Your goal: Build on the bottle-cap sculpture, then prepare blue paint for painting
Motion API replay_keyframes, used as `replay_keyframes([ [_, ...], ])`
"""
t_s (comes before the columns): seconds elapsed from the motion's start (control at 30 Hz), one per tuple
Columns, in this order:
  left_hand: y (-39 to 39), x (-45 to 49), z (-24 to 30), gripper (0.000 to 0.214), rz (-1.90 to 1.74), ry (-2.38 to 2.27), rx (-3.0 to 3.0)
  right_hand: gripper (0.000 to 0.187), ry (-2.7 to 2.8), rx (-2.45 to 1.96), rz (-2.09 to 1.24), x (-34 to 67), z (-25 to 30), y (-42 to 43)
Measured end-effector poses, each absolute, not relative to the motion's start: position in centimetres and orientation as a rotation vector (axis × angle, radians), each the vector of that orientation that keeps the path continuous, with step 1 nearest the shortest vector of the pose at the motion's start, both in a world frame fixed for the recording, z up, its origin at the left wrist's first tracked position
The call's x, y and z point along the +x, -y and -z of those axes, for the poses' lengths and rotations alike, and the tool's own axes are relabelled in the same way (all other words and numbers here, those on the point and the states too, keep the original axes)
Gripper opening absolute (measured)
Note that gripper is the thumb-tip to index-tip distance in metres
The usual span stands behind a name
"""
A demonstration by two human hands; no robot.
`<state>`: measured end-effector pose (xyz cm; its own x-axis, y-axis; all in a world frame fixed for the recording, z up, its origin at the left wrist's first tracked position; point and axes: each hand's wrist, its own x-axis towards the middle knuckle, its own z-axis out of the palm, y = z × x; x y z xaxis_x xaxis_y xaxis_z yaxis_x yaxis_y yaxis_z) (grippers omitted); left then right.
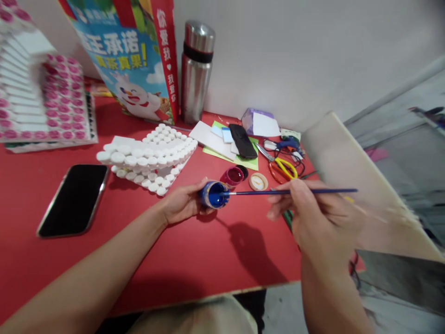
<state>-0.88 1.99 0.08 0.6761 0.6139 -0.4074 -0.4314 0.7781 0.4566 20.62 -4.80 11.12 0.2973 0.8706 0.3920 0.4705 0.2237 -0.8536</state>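
Note:
My left hand (186,202) is closed round a small jar of blue paint (207,195), tilted so its mouth faces right. Between the fingers of my right hand (313,208) is a thin blue paintbrush (260,192), held level, its tip inside the mouth of the jar. Just behind the jar stands an uncapped jar of dark red paint (233,176). A round lid (258,182) lies beside it. To the left of the jars rests a white model (149,157) covered in small round white discs.
A smartphone (74,199) lies on the red table (194,260) at left. Behind are a steel flask (198,69), a printed bag (132,60) and a pink-and-white model (62,102). Scissors (281,168), a dark phone (242,141) and cables lie right, near an upright board (365,176).

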Motion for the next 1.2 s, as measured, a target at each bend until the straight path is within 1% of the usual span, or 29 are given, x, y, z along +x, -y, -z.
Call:
replay_keyframes([
  [0.1, -2.0, -0.8, -0.4, 0.038, -0.583, -0.626, 0.317, 0.022, 1.249, -1.365, -0.479, 20.3, -10.3, 3.7],
  [0.3, -2.0, -0.9, -0.4, 0.032, -0.597, -0.677, 0.260, 0.031, 1.265, -1.367, -0.358, 20.4, -10.1, 2.8],
  [0.43, -2.1, -1.1, 0.3, 0.034, -0.603, -0.598, 0.281, 0.032, 1.269, -1.359, -0.307, 20.6, -10.5, 2.9],
  [0.6, -2.2, -1.1, 0.5, 0.040, -0.636, -0.535, 0.310, 0.028, 1.242, -1.331, -0.361, 20.7, -10.5, 3.9],
  [0.8, -2.3, -1.5, 0.4, 0.046, -0.609, -0.397, 0.381, 0.012, 1.339, -1.341, -0.480, 20.2, -9.1, 6.2],
  [0.93, -2.3, -1.6, 0.4, 0.048, -0.603, -0.400, 0.369, 0.011, 1.387, -1.268, -0.600, 19.5, -8.3, 6.1],
  [1.2, -2.4, -1.6, 0.1, 0.047, -0.635, -0.469, 0.374, 0.010, 1.427, -1.238, -0.645, 19.0, -8.4, 4.6],
])
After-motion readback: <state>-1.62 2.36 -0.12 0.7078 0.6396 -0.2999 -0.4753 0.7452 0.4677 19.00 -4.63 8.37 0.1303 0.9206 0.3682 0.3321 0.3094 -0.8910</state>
